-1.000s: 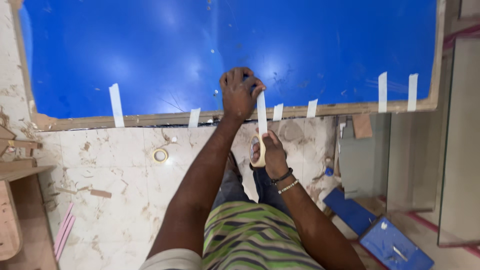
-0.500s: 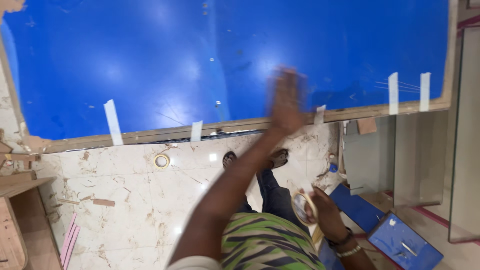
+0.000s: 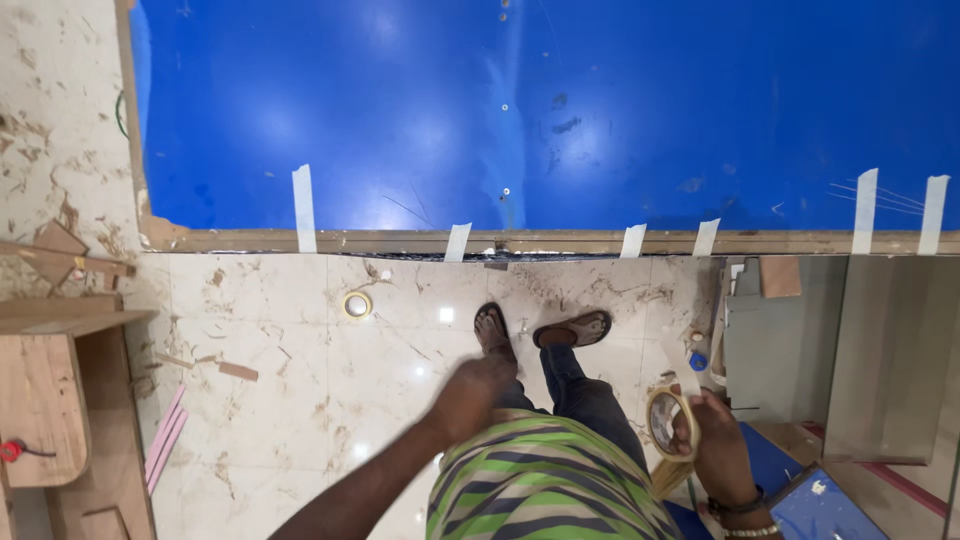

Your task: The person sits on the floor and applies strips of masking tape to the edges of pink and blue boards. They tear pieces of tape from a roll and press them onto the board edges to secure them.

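My right hand [image 3: 718,452], with bracelets on the wrist, grips a roll of beige masking tape [image 3: 664,424] low at the right, beside my striped shirt. My left hand [image 3: 470,396] hangs blurred in front of my body above the marble floor, with nothing in it, well below the panel. A large blue panel [image 3: 520,110] with a wooden lower edge [image 3: 400,241] fills the top. Several short strips of masking tape [image 3: 303,207] cross that edge. My sandalled feet [image 3: 540,330] stand just below it.
A second tape roll [image 3: 357,304] lies on the marble floor at the left. Wooden boards and offcuts [image 3: 45,390] sit at the far left, with pink strips [image 3: 165,440] beside them. Grey sheets [image 3: 790,340] and a blue case [image 3: 820,505] lie at the right.
My left hand has dropped from the blue panel to in front of my body. My right hand has pulled the tape roll away from the panel's edge, down to my right side.
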